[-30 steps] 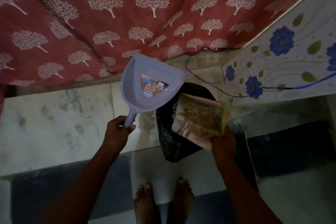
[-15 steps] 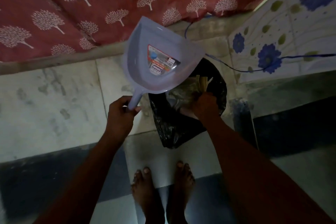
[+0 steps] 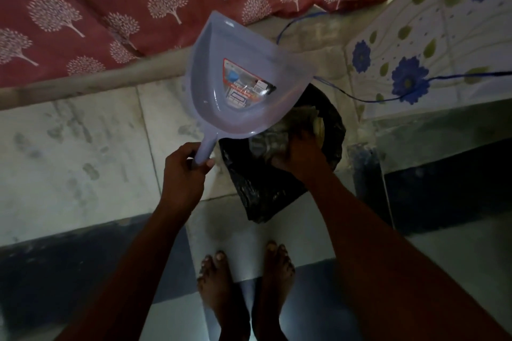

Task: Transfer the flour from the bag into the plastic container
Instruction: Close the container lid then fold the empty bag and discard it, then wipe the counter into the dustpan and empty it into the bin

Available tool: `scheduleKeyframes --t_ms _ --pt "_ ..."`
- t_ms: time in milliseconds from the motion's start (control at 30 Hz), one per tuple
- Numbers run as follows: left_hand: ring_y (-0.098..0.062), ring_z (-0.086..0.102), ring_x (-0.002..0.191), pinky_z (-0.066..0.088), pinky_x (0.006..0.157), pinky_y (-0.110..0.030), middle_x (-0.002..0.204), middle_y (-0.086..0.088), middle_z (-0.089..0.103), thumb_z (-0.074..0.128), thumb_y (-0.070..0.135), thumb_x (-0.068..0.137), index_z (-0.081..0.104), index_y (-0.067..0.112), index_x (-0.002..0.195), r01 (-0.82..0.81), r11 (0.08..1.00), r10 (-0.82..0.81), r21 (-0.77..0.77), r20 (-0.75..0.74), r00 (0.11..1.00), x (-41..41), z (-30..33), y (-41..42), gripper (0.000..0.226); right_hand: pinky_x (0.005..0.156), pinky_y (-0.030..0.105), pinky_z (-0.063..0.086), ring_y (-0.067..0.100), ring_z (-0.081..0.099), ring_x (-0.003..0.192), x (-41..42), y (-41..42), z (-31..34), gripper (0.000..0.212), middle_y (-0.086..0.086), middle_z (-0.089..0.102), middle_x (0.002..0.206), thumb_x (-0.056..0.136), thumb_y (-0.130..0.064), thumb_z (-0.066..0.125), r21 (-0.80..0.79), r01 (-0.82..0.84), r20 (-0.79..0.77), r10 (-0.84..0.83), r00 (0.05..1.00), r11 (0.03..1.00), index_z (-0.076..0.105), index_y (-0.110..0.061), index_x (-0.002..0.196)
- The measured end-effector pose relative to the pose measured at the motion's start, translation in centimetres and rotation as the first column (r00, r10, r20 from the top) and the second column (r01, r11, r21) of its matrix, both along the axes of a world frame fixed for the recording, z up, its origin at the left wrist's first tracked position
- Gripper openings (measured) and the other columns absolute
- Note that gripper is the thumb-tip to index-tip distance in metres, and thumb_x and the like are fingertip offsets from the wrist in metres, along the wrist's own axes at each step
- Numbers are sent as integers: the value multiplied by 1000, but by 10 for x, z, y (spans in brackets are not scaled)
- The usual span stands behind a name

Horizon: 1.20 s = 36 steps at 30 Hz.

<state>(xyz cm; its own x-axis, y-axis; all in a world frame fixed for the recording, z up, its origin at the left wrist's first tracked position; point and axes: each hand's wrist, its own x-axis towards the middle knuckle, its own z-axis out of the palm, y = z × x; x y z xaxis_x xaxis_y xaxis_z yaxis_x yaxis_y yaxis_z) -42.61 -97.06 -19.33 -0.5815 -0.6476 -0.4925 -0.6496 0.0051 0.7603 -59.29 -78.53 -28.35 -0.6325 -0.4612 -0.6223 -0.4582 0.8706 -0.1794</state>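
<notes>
Pressing a crumpled, pale printed bag (image 3: 279,134), apparently the emptied flour bag, down into the black bin bag (image 3: 266,191) at frame centre, right hand (image 3: 297,153) on top of it, grip too dim to call pinching or flat-pushing. Holding a lilac dustpan (image 3: 243,75) up just left of and above the bin's mouth, left hand (image 3: 184,166) with its grip curled round the handle. Looks like clean-up after the transfer, no plastic container in view; next probably freeing the right hand, then tipping the dustpan over the opening without spilling onto the tiled floor (image 3: 83,147).
</notes>
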Motion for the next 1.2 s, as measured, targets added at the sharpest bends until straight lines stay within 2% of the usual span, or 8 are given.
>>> scheduleKeyframes --t_ms 100,167,333,467,633,900,1100,1200 --pt "-9 58 72 47 68 -21 93 -1 71 72 2 87 70 8 108 23 1000 -23 0 -2 1000 2 1 5 23 123 44 21 36 33 146 -3 -2 0 85 20 35 158 91 -59 48 -138 19 61 -10 998 990 32 -5 155" --pt "-11 58 70 48 69 -30 90 -1 70 73 4 86 70 9 105 38 999 -38 -7 1 999 3 10 8 20 117 48 34 40 48 135 3 1 24 75 24 52 143 84 -44 62 -309 146 58 -134 989 940 49 1 143" --pt "-20 68 81 56 82 -50 89 -4 75 74 12 83 71 17 98 36 998 -34 54 -29 999 4 61 17 16 93 9 40 23 61 114 21 25 105 40 9 67 121 89 -14 69 -383 628 261 -573 777 677 64 -9 129" --pt "-16 66 81 55 80 -50 89 -3 74 74 5 87 73 13 98 77 996 -74 45 -60 995 8 130 28 14 87 51 58 24 70 94 42 53 184 33 1 74 97 78 -21 65 -481 802 389 -734 557 354 69 -33 109" --pt "-8 64 79 51 75 -35 88 3 74 73 3 88 74 18 104 122 989 -114 86 -91 989 20 245 51 22 85 54 59 22 73 89 69 79 311 24 1 76 89 80 -21 68 -531 842 488 -778 395 94 70 -36 99" --pt "-21 71 79 56 76 -42 84 1 76 72 36 77 75 24 91 251 966 -248 53 -65 967 64 420 98 19 70 30 59 12 70 74 127 131 511 43 9 74 90 88 5 64 -579 812 530 -791 306 -74 60 -14 126" --pt "-16 68 70 54 72 -36 75 1 75 80 21 78 76 15 85 379 924 -379 53 -15 925 110 514 145 10 73 41 60 27 73 81 189 192 627 35 10 75 87 83 -9 65 -649 757 480 -813 330 -77 67 -42 94" --pt "-15 71 67 54 71 -34 68 1 75 79 21 80 75 17 76 457 887 -457 63 -28 889 127 540 166 7 70 37 58 28 71 79 213 218 667 33 12 75 86 84 -6 64 -685 719 486 -811 325 -122 69 -38 90"
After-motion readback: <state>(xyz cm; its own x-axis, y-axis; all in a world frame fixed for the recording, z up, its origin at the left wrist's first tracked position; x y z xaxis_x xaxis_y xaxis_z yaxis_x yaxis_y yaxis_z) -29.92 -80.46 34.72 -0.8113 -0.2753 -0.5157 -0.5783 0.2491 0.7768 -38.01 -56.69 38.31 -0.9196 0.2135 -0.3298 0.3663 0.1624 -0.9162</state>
